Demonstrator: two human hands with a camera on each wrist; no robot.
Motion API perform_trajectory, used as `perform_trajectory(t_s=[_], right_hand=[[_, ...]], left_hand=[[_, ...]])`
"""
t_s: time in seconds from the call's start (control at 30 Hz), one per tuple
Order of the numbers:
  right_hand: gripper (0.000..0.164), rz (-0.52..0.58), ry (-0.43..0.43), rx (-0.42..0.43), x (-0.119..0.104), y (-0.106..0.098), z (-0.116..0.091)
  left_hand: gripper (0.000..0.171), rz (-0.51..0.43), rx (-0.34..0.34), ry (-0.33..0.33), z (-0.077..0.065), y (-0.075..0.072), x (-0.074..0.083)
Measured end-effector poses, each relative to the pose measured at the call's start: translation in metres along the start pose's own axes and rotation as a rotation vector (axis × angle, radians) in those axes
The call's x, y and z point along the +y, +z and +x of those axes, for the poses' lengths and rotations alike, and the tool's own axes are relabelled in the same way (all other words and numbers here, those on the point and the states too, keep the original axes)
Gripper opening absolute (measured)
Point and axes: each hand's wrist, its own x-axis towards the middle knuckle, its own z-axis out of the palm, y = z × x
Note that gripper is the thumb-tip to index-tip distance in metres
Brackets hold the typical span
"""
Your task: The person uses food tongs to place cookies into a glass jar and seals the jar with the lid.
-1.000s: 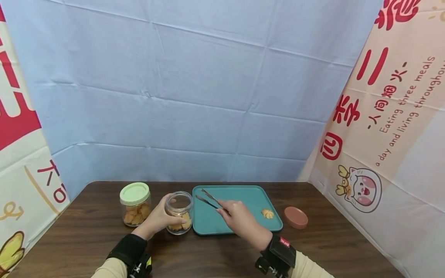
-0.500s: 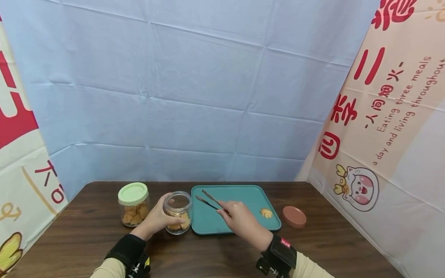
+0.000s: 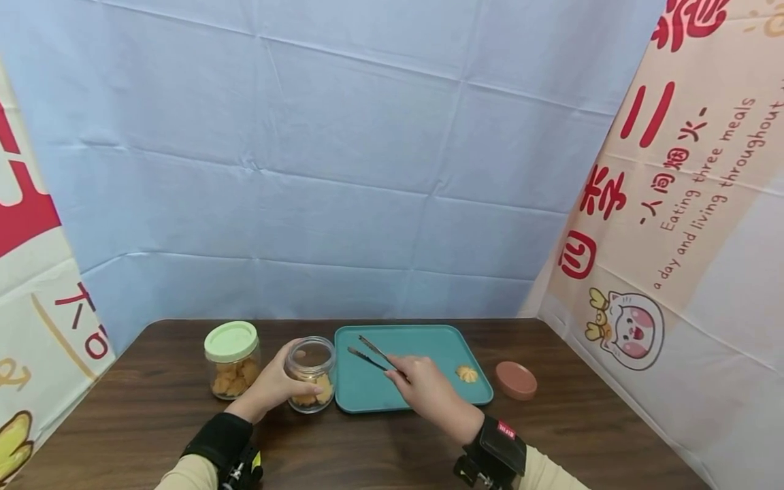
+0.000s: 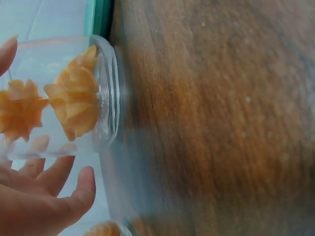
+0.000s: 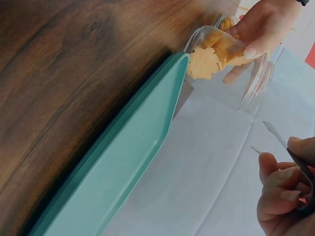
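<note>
An uncovered glass jar (image 3: 311,371) with several cookies (image 4: 76,101) in its bottom stands upright at the left edge of the teal tray (image 3: 416,340). My left hand (image 3: 272,386) holds it from the left side, thumb across the front and fingers behind. Metal tongs (image 5: 281,140) are gripped in my right hand (image 3: 431,395) over the tray. Their two arms are spread, with nothing between the toothed tips, which point up and left toward the jar. One ridged cookie (image 3: 467,373) lies on the tray's right part, right of my right hand.
Left of my left hand stands a second jar (image 3: 231,350), full of cookies under a pale green lid. A round pink lid (image 3: 516,380) lies on the dark wood table (image 3: 588,422), right of the tray. Blue cloth (image 3: 343,204) hangs behind the table.
The head view has turned slightly right, so the whole scene sits a little further left. Both hands, the jar and the tongs stay nearly the same relative to the tray.
</note>
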Motion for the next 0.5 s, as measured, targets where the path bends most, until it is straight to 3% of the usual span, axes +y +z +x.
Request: perform_trajectory(t_s=[0.5], right_hand=[[0.031,-0.004,0.019,0.001,0.0076,-0.0034,-0.0071]], left_hand=[[0.099,0.014,0.026,-0.004,0.0007,0.0015,-0.0011]])
